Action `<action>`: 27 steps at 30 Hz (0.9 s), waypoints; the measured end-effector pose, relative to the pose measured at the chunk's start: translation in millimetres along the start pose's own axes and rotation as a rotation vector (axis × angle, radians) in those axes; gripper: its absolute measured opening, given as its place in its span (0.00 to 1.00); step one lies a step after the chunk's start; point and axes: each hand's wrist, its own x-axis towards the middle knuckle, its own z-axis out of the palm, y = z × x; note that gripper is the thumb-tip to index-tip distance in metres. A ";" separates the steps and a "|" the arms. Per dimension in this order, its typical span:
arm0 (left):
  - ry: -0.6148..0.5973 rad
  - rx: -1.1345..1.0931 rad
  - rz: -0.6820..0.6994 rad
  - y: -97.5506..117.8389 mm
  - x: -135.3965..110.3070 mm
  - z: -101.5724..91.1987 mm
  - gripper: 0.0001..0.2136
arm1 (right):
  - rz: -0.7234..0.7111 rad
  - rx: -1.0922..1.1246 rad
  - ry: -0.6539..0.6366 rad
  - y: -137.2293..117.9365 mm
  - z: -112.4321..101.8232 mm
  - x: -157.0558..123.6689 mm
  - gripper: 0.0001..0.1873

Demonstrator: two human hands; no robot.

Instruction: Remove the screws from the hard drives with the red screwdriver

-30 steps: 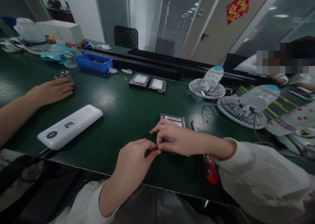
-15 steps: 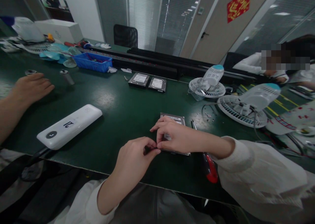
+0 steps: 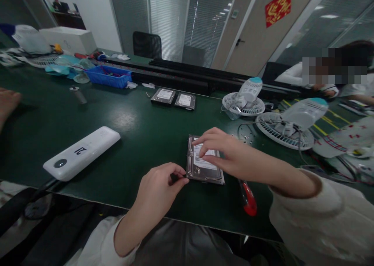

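Note:
A hard drive (image 3: pixel 204 176) lies label up on the green table in front of me. My left hand (image 3: pixel 163 190) is closed in a pinch at its near left corner, fingertips against the edge. Something dark shows between thumb and fingers, too small to make out. Above the drive's label hovers my right hand (image 3: pixel 226 151), fingers apart and slightly curled, holding nothing visible. It covers part of the label and the far right side. A red-handled screwdriver (image 3: pixel 249 199) lies just right of the drive, its shaft partly hidden by my right hand.
Two more hard drives (image 3: pixel 185 101) lie farther back, and small screws (image 3: pixel 246 137) are scattered to the right. White fan parts (image 3: pixel 284 129) stand beyond them. A white device marked 21 (image 3: pixel 83 153) lies left. Another person's hand (image 3: pixel 8 102) rests at the left edge.
My right hand has lifted off the drive's near left corner and moved right, with its fingers parted. My left hand stays at the corner. The other person's hand has moved left.

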 end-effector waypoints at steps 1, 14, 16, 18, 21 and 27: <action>-0.006 -0.006 0.000 -0.2 0.0 -0.1 0.02 | -0.007 -0.058 0.050 2.0 -5.2 -12.6 0.10; -0.068 -0.102 0.038 -8.1 -2.0 -1.3 0.11 | 0.033 -0.743 0.021 1.8 68.3 -149.0 0.38; -0.061 -0.105 0.049 -9.3 -2.2 -1.3 0.12 | 0.014 -0.787 0.029 1.5 72.1 -145.5 0.28; -0.057 -0.106 0.051 -10.3 -2.6 -1.3 0.13 | -0.001 -0.785 0.073 4.4 71.1 -143.1 0.23; -0.060 -0.106 0.043 -11.2 -3.5 -1.1 0.14 | 0.019 -0.725 0.191 11.9 67.1 -143.9 0.26; -0.055 -0.089 0.053 -10.9 -3.7 -0.7 0.14 | 0.196 -0.359 0.735 16.0 46.0 -142.7 0.23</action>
